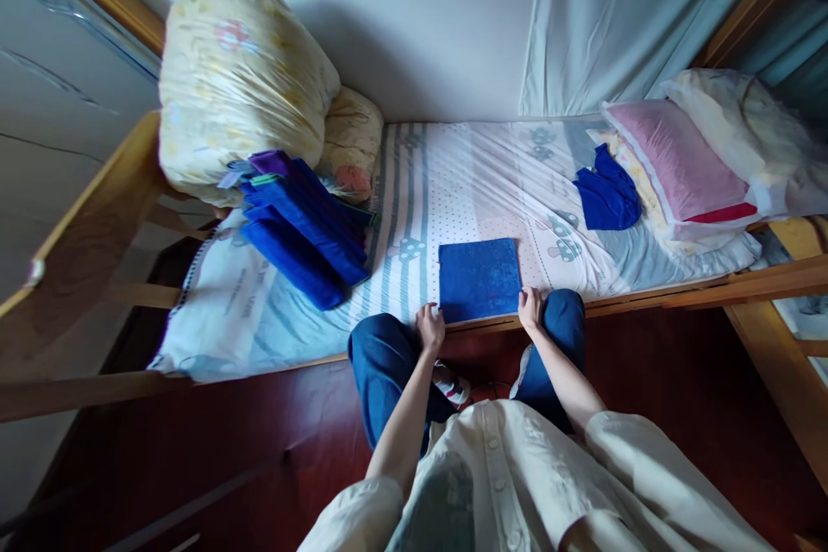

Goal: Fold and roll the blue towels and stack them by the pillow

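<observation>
A flat blue rectangle (479, 279), either a board or a neatly folded cloth, lies on the bed at its front edge. Curled fingers of my left hand (430, 328) close at its near left corner. At the near right corner, my right hand (530, 309) pinches the edge with thumb and fingers. Folded blue and purple cloths (304, 224) are stacked to the left, leaning against a bulky yellow bedding bundle. Over on the right, a crumpled blue cloth (608, 192) lies beside the pillows.
The bed sheet (479, 164) has stripes and mushroom prints. A yellow bedding bundle (239, 86) stands at the left end, a pink pillow (676, 155) at the right. A wooden rail (699, 285) runs along the front. Light curtains (595, 26) hang behind.
</observation>
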Available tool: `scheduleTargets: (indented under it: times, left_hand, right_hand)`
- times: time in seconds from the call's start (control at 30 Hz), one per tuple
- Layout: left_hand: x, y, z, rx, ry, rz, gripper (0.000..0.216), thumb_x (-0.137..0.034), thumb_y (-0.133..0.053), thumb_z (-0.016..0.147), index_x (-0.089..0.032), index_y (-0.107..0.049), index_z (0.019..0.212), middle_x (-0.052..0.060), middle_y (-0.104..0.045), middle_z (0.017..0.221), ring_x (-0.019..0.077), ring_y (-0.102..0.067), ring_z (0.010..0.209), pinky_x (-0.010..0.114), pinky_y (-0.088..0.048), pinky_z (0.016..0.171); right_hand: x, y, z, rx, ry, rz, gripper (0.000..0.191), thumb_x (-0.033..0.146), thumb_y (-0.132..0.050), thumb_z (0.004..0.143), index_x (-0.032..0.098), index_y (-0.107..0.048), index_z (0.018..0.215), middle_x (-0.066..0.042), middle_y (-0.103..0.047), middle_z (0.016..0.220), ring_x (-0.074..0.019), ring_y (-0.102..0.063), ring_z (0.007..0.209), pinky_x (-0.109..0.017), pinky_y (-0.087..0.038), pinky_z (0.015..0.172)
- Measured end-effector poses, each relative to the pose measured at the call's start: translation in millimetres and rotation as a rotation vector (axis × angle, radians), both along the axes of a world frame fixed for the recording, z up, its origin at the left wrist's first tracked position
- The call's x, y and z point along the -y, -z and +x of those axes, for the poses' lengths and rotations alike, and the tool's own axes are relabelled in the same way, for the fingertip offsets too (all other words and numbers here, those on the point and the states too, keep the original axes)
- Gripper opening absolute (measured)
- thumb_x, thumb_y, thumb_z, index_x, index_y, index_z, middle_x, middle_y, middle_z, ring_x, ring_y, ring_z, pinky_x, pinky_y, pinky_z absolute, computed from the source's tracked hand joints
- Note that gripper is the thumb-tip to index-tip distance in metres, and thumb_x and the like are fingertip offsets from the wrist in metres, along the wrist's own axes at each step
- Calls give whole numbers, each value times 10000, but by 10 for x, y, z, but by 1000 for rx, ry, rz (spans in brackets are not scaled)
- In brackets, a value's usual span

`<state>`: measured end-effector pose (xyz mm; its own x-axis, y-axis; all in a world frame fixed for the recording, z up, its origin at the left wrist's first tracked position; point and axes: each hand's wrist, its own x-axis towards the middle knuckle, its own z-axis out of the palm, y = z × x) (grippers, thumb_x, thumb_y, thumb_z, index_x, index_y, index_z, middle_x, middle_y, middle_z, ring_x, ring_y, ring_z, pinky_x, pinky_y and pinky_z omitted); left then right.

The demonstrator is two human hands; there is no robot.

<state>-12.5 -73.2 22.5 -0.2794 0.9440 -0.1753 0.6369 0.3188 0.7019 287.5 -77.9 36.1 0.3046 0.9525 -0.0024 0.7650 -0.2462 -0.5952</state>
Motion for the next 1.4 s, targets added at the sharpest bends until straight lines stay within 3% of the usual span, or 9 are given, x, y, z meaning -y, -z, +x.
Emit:
scheduleTargets:
  times: [0.1, 0.2, 0.33, 0.53, 0.73, 0.97, 1.2, 1.4]
  left_hand:
    - [95, 12, 86, -35, 300, 148, 344, -269, -540, 919, -179, -666, 1226, 148, -640, 1400, 281, -541, 1376, 429, -422, 1175]
    - [183, 94, 157, -122, 475, 147, 425, -303, -530, 938, -164, -632, 1327, 149, -602, 1472, 300, -488, 1441, 489, -387, 1215]
    - [209, 231, 143, -269, 563, 82, 520, -228, -486, 934, -119, -558, 1437, 169, -552, 1524, 303, -450, 1477, 501, -353, 1238]
    - [145, 374, 31, -394, 704, 91, 759, 20, -435, 752, -100, -507, 1498, 169, -534, 1539, 274, -429, 1494, 470, -295, 1271]
    - [-22, 338, -56, -380, 815, 24, 664, 23, -408, 804, -111, -556, 1437, 167, -552, 1522, 248, -475, 1463, 450, -333, 1249]
    - [-99, 77, -105, -275, 751, -38, 514, -5, -482, 841, -180, -689, 1277, 131, -645, 1428, 250, -585, 1358, 381, -488, 1122]
    - [34, -124, -63, -90, 497, -125, 474, -14, -504, 796, -167, -763, 1161, 122, -751, 1234, 277, -692, 1176, 408, -499, 1098]
    - [-107, -181, -74, -31, 307, -117, 455, -49, -520, 788, -161, -761, 1158, 103, -778, 1143, 253, -697, 1158, 376, -501, 1102]
  right_hand:
    - [92, -73, -85, 41, -237, 52, 315, 190, -469, 989, 193, -709, 1193, -124, -726, 1231, -243, -629, 1188, -371, -439, 1063]
    - [180, -92, -123, 98, -401, 0, 361, 165, -527, 955, 173, -694, 1275, -136, -685, 1350, -253, -592, 1285, -406, -426, 1122]
    - [223, -58, -107, 181, -439, -142, 512, 100, -580, 888, 152, -629, 1395, -152, -596, 1487, -263, -539, 1377, -432, -422, 1152]
    - [117, -67, -87, 256, -458, -246, 601, 1, -488, 894, 177, -587, 1460, -140, -608, 1483, -241, -563, 1370, -411, -436, 1145]
    - [-42, -208, -3, 278, -461, -345, 578, 0, -436, 936, 194, -613, 1450, -136, -682, 1386, -243, -635, 1292, -381, -427, 1138]
    - [-53, -342, 96, 244, -465, -359, 452, 60, -496, 962, 249, -738, 1294, -80, -705, 1361, -223, -645, 1295, -331, -435, 1123]
    - [48, -352, 161, 128, -415, -348, 462, 10, -549, 890, 226, -774, 1230, -95, -760, 1252, -234, -707, 1190, -313, -494, 1085]
    - [-8, -246, 262, -122, -308, -224, 337, 86, -584, 890, 218, -782, 1129, -61, -791, 1148, -217, -726, 1128, -352, -530, 1061]
